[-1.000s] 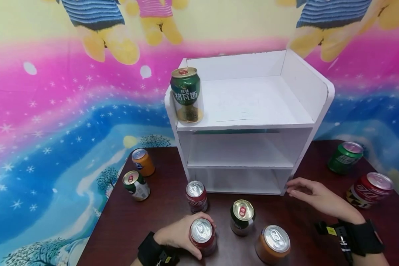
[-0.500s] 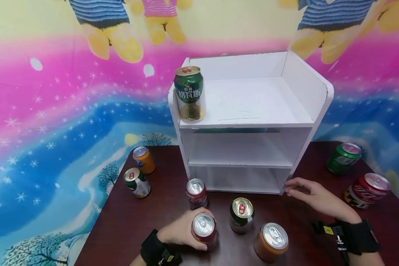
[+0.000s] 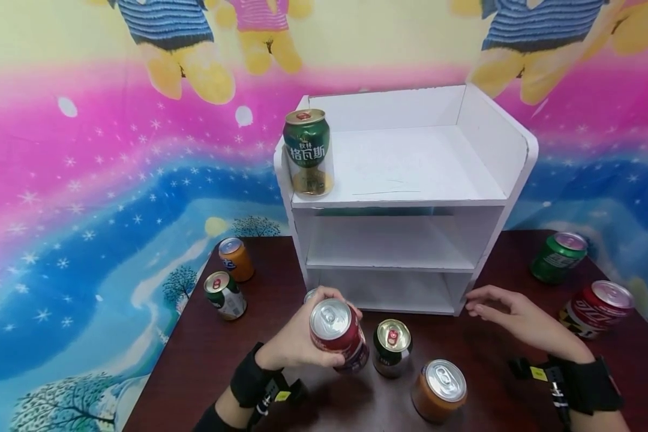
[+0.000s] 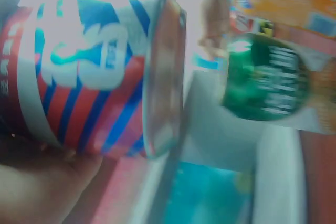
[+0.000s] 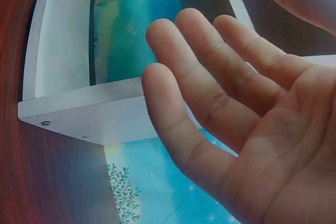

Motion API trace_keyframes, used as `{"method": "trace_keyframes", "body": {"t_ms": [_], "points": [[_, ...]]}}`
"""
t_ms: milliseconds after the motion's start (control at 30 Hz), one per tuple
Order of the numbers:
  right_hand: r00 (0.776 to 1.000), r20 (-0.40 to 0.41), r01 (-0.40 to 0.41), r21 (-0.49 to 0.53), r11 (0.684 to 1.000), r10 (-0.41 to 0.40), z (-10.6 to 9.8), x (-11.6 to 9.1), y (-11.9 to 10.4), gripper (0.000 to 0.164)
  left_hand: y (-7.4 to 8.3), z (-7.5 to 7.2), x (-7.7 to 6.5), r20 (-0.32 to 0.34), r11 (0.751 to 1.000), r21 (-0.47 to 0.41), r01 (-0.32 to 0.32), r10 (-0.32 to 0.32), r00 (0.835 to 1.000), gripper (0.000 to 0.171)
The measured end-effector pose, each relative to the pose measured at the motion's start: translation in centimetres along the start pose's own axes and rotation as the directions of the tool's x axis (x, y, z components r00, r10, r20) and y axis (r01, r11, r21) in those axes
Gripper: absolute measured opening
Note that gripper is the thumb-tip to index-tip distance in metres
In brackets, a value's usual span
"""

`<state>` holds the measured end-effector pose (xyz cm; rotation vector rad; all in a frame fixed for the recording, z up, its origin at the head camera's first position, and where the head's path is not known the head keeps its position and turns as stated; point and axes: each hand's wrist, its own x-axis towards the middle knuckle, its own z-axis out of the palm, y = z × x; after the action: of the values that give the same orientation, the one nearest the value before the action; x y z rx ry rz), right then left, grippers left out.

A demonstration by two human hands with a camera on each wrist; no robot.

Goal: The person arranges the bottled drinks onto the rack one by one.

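In the head view my left hand grips a red soda can, its fingers and thumb wrapped round the side. The can is tilted and held above the dark table. In the left wrist view the soda can shows blue, red and white stripes. Just behind this hand, another can is mostly hidden. My right hand holds nothing; its relaxed fingertips are at the lower right corner of the white shelf. Seen from the right wrist, the palm and loosely bent fingers stand beside the shelf.
A green-and-gold can stands at the shelf's top left. In front are a dark green can and an orange can. An orange can and green-white can stand left; a green can and red can right.
My left hand has lifted the red soda can off the table and tilted it, covering most of the can behind. The right hand has stayed by the shelf corner.
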<state>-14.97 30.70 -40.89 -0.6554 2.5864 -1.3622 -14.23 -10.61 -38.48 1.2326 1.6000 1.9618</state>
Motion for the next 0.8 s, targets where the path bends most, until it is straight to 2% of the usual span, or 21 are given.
{"method": "trace_keyframes", "body": {"t_ms": [100, 300, 433, 600, 800], "points": [[1.0, 0.004, 0.006, 0.015, 1.0, -0.007, -0.2, -0.1, 0.1, 0.027, 1.4, -0.2, 1.2, -0.026, 1.0, 0.023, -0.021, 0.021, 0.999, 0.064], [1.0, 0.011, 0.006, 0.034, 0.999, -0.006, -0.3, -0.1, 0.4, 0.029, 3.9, -0.4, 3.5, -0.063, 0.988, 0.138, -0.07, 0.079, 0.995, 0.068], [1.0, 0.015, 0.009, 0.039, 0.999, -0.009, -0.2, -0.1, 0.7, 0.03, 5.3, -0.3, 5.1, -0.122, 0.977, 0.2, -0.079, 0.105, 0.987, 0.073], [1.0, 0.02, -0.003, 0.04, 0.999, 0.003, -0.2, 0.0, 0.7, 0.032, 6.7, -0.2, 7.2, -0.2, 0.974, 0.216, -0.068, 0.112, 0.973, 0.086], [1.0, 0.012, -0.006, 0.045, 0.999, 0.005, -0.4, 0.0, 0.8, 0.031, 8.2, 0.0, 9.6, -0.283, 0.971, 0.224, -0.079, 0.142, 0.948, 0.098]]}}
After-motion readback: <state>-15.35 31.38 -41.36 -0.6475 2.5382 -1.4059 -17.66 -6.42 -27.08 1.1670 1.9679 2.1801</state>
